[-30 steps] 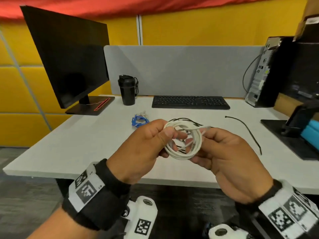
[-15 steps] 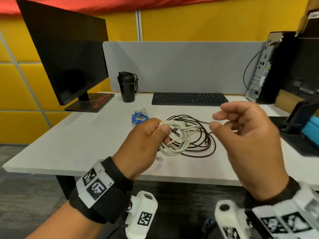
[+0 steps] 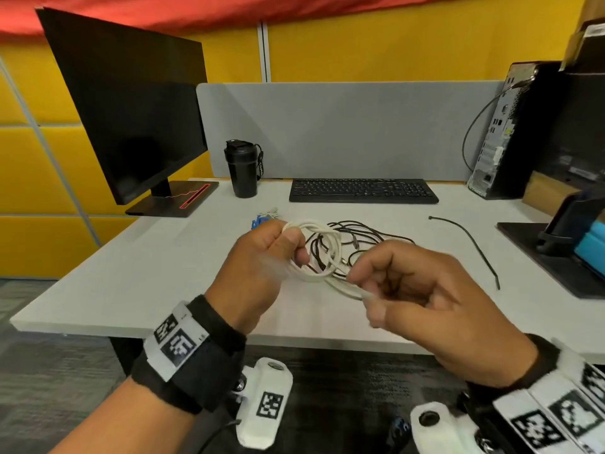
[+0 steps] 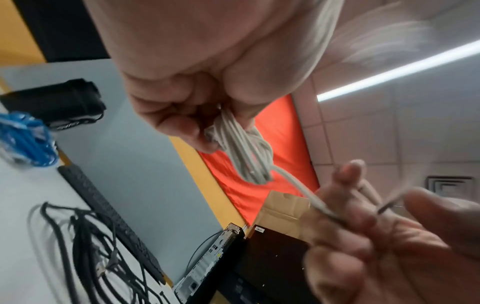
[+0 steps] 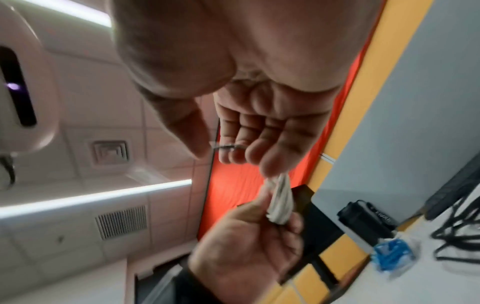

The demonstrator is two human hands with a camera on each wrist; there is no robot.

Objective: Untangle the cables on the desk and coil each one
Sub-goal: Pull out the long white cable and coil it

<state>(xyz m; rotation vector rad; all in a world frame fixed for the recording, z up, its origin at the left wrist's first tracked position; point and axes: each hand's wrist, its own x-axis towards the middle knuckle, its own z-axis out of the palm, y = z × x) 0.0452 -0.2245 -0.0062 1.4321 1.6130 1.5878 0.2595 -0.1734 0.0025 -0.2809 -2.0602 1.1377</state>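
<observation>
Nearest, the right hand pinches the loose end of the white cable between thumb and curled fingers. Just beyond, the left hand grips the cable's coiled loops, fingers closed round the bundle, held above the surface. Behind them a tangle of black cables lies on the surface, with a small blue cable bundle to its left. Farther back are a black keyboard, a black tumbler and a monitor.

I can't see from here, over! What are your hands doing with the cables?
Left hand grips coiled white cable. Right hand pinches its loose end. Tangled black cable waits on desk behind, uncoiled.
</observation>
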